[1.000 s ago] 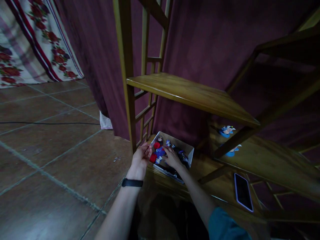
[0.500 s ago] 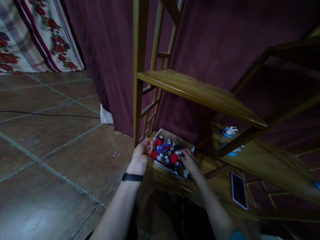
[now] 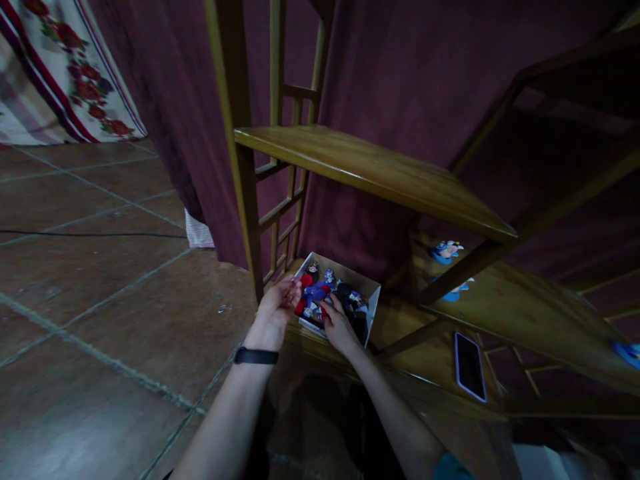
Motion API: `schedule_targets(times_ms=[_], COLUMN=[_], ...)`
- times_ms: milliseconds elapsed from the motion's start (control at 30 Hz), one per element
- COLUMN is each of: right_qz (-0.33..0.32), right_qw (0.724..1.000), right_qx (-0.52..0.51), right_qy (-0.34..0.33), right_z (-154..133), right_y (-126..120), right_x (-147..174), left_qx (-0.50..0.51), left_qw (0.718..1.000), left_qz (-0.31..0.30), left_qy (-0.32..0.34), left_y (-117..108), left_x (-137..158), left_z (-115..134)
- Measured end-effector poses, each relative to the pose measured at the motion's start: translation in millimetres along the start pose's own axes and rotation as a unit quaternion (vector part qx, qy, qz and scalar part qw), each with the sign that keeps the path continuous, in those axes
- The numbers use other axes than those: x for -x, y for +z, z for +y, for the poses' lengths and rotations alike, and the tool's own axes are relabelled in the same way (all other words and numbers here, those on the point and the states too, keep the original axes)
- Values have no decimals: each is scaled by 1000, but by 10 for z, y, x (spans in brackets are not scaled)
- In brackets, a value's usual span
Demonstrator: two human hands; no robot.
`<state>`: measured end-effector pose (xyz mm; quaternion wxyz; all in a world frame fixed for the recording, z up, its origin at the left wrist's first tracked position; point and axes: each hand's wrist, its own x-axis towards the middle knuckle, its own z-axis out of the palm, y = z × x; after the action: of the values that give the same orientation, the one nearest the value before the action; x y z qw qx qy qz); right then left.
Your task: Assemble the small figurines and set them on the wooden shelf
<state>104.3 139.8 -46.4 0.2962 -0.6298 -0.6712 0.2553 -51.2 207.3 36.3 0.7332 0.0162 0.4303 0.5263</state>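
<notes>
A small open cardboard box (image 3: 373,298) sits on the lowest board of a wooden shelf unit (image 3: 380,175). It holds several little toy figures (image 3: 316,291) in red, blue and black. My left hand (image 3: 277,308), with a black band on the wrist, curls around the box's left edge. My right hand (image 3: 339,328) reaches in from the near side, its fingertips down among the figures. I cannot make out whether those fingers grip one.
Two blue figures (image 3: 446,251) lie on the shelf board to the right, and another blue piece (image 3: 628,352) shows at the far right. A phone (image 3: 469,366) lies face up on the lowest board. Maroon curtain behind; tiled floor and a black cable (image 3: 90,235) to the left.
My right hand has moved from the box's right corner back to the near middle, into the figures. The left hand stays at the left edge. My view has shifted slightly.
</notes>
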Motion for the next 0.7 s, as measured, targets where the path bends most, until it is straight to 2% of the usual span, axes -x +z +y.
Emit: schedule_targets(times_ms=[133,200,300,367,433,500,700], right_qz=[-9,24,114,138,107,59,-46], right_qw=[995,992,990,986,986,987,997], right_qx=[-90,-112,-80,-21,39,82,57], right_qy=[-46,-48,24,88,124,128,31], right_z=[-114,-76,116,272,383,413,191], right_y=[-56,-152,-350,-465,-529,-533,-285], right_x=[-163,-223,-254,-233,-196,-165,-170], left_qx=[-15,-21,-31,-33,-31,-29,-26], left_qw=[1000,1000,999,999,999,1000,999], left_qz=[-7,-11,-12,-7,-1,-1,-10], left_qy=[-10,-9,-8,-6,-8,-13,-17], left_y=[6,3,3,10,21,30,23], left_x=[-22,-27,-12,9,29,41,22], left_z=[-38,-54,-68,-69,-65,-60,-75])
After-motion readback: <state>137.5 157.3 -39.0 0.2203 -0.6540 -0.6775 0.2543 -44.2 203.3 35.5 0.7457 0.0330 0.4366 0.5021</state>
